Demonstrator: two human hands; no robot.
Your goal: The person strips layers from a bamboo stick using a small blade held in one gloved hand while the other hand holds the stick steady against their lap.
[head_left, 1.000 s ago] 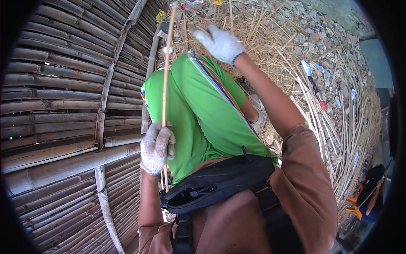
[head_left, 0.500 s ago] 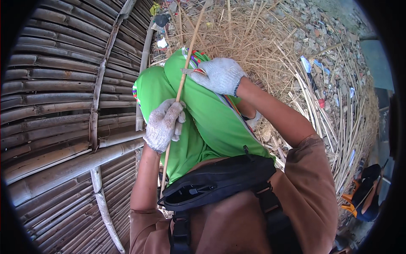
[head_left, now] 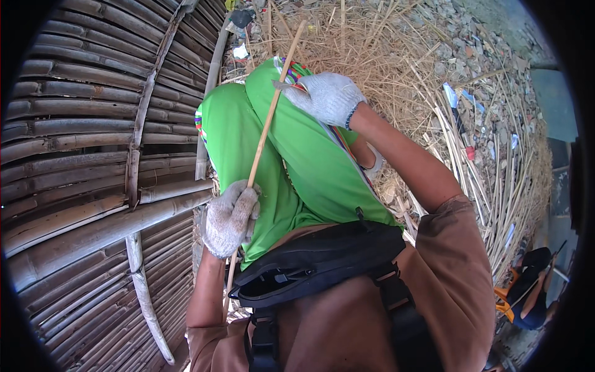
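My left hand, in a grey knit glove, is closed around a thin bamboo stick that slants up and to the right over my green trousers. My right hand, also gloved, grips a small blade whose tip rests against the stick's upper part. The blade's handle is hidden inside the glove. The stick's lower end runs down past my left wrist beside a black waist bag.
A woven bamboo platform fills the left side. Dry shavings and long bamboo strips cover the ground ahead and to the right. Another person crouches at the lower right edge.
My right hand has come down along the stick toward me with the blade. The stick's top has tilted further right, and my left hand has stayed low on it.
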